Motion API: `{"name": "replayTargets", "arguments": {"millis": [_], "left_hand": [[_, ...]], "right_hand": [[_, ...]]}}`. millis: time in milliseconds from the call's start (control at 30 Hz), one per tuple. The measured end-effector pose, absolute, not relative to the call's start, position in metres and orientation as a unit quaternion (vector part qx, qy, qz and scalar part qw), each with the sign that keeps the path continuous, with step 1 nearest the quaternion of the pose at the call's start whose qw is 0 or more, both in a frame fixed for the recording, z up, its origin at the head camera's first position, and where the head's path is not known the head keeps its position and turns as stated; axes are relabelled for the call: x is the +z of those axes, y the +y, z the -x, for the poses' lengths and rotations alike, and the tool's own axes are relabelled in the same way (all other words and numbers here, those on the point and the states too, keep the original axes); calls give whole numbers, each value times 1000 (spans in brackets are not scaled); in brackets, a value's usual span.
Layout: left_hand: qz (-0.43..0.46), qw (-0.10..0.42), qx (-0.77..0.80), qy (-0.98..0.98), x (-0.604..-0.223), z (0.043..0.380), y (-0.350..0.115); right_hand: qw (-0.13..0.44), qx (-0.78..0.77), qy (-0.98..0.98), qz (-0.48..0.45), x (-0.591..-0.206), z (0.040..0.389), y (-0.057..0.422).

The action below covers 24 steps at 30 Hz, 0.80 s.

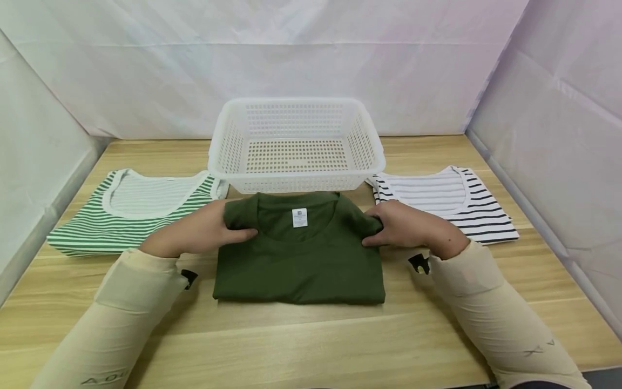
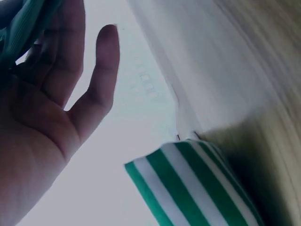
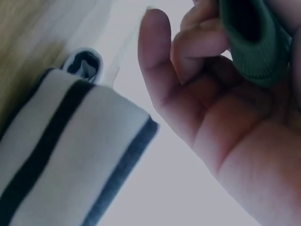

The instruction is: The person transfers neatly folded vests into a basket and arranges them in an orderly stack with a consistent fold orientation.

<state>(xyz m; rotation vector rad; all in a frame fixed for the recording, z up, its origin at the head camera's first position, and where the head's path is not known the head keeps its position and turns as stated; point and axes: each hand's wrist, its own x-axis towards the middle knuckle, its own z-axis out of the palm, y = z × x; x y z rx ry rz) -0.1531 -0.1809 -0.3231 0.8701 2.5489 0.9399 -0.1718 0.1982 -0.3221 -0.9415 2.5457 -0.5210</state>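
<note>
A dark green T-shirt (image 1: pixel 298 265), folded into a rectangle with its white neck label facing up, lies at the middle of the table. My left hand (image 1: pixel 201 228) grips its upper left side by the shoulder, thumb on top. On the opposite shoulder, my right hand (image 1: pixel 403 226) pinches the shirt between thumb and fingers. In the left wrist view, green cloth (image 2: pixel 28 30) sits at the curled fingers, partly cut off by the frame. A green ribbed sleeve end (image 3: pixel 261 61) shows against the fingers in the right wrist view.
Behind the T-shirt stands a white plastic basket (image 1: pixel 233 181) with nothing in it. A folded green-striped shirt (image 1: pixel 112 232) lies left of it, and a folded black-striped shirt (image 1: pixel 478 216) lies right. White sheeting (image 1: pixel 291 70) encloses the table (image 1: pixel 301 346) at the back and sides.
</note>
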Motion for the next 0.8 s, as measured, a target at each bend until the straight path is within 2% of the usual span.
{"name": "replayTargets", "arguments": {"millis": [300,533,800], "left_hand": [[-254,84,343,900,-320,158,-185],[-209,56,371,903,-316,159,-187],[-169,32,422,890,-311,158,-186]], "right_hand": [[110,-237,900,348,-319,176,206],[78,-303,898,311,-316,177,207],[-3,-392,892,224,-314,176,204]]}}
